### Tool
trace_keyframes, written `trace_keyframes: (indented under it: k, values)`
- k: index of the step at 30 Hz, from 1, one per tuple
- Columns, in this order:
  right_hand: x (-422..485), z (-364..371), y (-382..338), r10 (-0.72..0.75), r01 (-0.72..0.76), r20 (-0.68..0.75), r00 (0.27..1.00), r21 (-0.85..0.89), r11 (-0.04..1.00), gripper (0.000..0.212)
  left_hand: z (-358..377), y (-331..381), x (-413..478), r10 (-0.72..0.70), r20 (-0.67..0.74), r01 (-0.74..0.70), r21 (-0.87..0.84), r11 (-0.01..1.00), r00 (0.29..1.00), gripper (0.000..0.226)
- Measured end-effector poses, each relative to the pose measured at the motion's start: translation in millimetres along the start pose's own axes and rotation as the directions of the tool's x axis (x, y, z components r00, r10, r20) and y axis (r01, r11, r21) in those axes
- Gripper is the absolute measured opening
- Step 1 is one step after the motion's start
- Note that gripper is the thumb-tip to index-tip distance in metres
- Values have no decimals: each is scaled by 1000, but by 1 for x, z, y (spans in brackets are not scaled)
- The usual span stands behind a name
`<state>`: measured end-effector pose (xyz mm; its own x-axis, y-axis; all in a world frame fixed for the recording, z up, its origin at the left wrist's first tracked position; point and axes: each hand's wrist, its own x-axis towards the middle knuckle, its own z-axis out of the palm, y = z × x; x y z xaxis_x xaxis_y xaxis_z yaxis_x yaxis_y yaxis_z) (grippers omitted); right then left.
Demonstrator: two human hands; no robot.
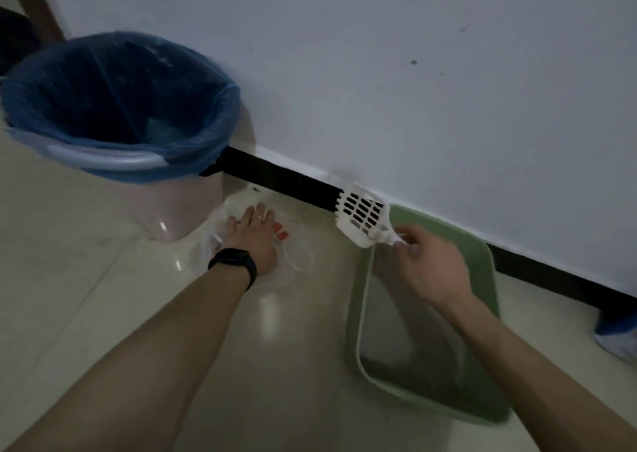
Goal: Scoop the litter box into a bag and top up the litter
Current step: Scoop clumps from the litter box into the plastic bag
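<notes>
A green litter box (pixel 482 279) with grey litter inside stands on the floor by the wall. My right hand (pixel 431 269) pinches the handle of a white slotted scoop (pixel 360 215) and holds it above the box's far left corner. A clear plastic bag (pixel 296 248) with red print lies flat on the tiles between the bin and the box. My left hand (pixel 253 237), a dark band on its wrist, rests on the bag with straight fingers.
A pink waste bin (pixel 172 217) lined with a blue bag (pixel 113 106) stands at the left by the wall. A black skirting strip (pixel 286 182) runs along the white wall. A blue and white object (pixel 617 338) lies at the right edge.
</notes>
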<state>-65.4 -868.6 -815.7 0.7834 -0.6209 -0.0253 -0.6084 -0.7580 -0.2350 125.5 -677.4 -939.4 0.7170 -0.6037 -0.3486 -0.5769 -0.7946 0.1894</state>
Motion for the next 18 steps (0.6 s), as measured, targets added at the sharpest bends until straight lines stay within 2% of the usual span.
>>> trace_keyframes:
  k: [4,9,13,18]
  values:
    - [-39,-10,90,286,-285,8,958,109,952,27,8,51,3,124,-32,-124,1,992,992,69]
    - [-99,8,169,447,-454,153,881,14,891,27,36,118,-13,293,9,-292,-71,954,956,66]
    - [-125,21,192,414,-410,296,861,-78,909,24,61,150,-28,340,55,-332,-117,936,939,66]
    - [-123,31,182,285,-301,402,870,-25,953,26,75,152,-35,330,13,-330,-9,944,944,62]
